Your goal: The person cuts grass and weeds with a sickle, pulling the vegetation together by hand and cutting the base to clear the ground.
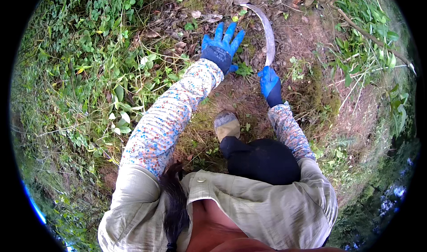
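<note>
My right hand [270, 84], in a blue and dark work glove, is closed round the handle of a sickle [267, 32]. The handle itself is mostly hidden in the fist. Its long curved grey blade reaches away from me, and the tip bends left over the dead leaves. To the left, my left hand [222, 45] wears a matching glove. Its fingers are spread and nothing is in them. It is above leaf litter and small green sprigs [243, 70], apart from the blade; whether it touches the ground I cannot tell.
Dense leafy vines [120, 92] cover the ground on the left. A thin branch [360, 30] crosses the upper right beside leafy shoots [382, 18]. Bare reddish soil [356, 118] slopes at the right. My boot [227, 125] is planted below my hands.
</note>
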Motion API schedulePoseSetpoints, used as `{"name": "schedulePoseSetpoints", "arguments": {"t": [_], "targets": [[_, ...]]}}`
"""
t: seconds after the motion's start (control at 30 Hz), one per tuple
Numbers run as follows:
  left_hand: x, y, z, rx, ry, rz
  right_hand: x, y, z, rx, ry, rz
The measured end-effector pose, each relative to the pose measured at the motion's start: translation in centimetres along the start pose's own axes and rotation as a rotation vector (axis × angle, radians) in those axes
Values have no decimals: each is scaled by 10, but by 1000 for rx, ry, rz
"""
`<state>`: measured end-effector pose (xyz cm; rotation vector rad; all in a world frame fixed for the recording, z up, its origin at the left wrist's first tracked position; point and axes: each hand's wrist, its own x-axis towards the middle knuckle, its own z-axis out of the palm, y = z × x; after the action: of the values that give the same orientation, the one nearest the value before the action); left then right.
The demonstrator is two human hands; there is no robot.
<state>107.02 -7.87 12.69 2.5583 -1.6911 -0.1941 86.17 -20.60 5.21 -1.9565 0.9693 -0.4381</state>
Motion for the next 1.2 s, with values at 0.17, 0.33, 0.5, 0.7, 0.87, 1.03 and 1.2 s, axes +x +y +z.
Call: {"name": "schedulePoseSetpoints", "arguments": {"t": [0.17,0.33,0.5,0.7,0.87,1.03,1.2], "targets": [[18,-25,44,-139,-242,-334,-71,45,-26,-410,-108,68],[-37,-71,25,-95,-372,-80,-236,84,-76,-590,-443,275],[-170,-130,37,50,-417,-262,-178,16,-77,-361,-350,67],[-206,-130,-26,-37,-148,-412,-34,-33,20,-25,-217,-10],[-164,-43,-20,-164,181,-175,-3,-35,40,-7,-239,-90],[-91,-5,68,-114,-196,-386,-29,-28,18,-149,-133,-225],[-91,-27,61,-383,-336,-309,-58,-9,-15,-178,-222,-5]]}}
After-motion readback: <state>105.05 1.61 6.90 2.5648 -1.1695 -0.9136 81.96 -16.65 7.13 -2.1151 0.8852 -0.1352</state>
